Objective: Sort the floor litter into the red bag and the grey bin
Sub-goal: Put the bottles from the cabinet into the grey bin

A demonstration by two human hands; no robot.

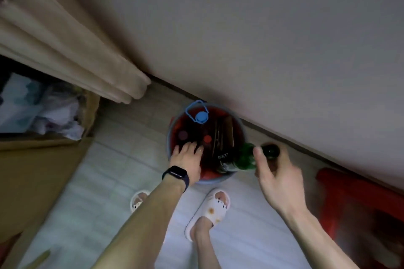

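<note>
The sorting is judged to be well advanced: the grey bin (168, 135), set on the floor against the far wall, is already packed nearly to its rim, while two bottles are not yet dropped in. How much litter is left outside the view cannot be told.

To the left, a large cardboard box (43, 159) is seen, with crumpled clear plastic heaped inside it. To the right, by the wall, the red bag (349, 192) is slumped on the floor; its contents are hidden.

The bin is lined in red, and in it are seen flat cardboard pieces (225, 133), a blue-capped jug (201, 117), a dark labelled bottle (223, 156) and several bottle caps.

A green bottle (244, 157) is leaned over the bin's right rim. A dark bottle (271, 150) just beside it is gripped by the curled right hand (277, 179), whose thumb is laid against the green one. The left hand (188, 159) is spread flat on the contents at the near-left rim.
</note>
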